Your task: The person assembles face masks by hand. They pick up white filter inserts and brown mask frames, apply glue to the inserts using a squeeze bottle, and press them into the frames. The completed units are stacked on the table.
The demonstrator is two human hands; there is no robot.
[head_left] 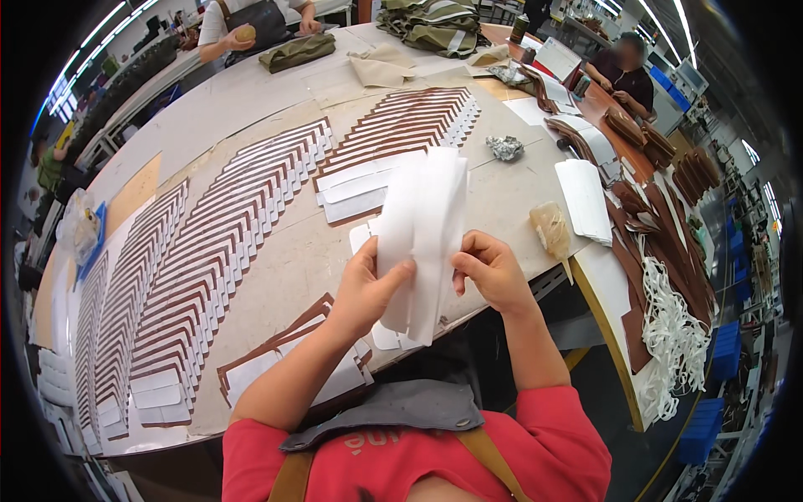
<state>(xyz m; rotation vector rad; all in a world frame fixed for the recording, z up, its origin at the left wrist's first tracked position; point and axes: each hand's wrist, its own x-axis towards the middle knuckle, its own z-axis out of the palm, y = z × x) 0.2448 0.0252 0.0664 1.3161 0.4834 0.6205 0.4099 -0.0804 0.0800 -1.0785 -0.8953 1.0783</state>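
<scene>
I hold a fanned stack of long white strips [422,226] upright above the table's near edge. My left hand [366,289] grips its lower left side, thumb pressed on the front. My right hand [491,269] pinches its right edge. Under my hands lie a few loose white pieces [361,236]. Near my left forearm sits a small pile of brown pieces topped with white strips [276,360].
Long overlapping rows of brown-and-white pieces [226,226] cover the worktable [284,276]. A crumpled foil ball [505,148], a yellowish wad [549,226], white sheets [585,199], brown leather pieces [661,226] and white cord [669,335] lie right. Other people work at the far side.
</scene>
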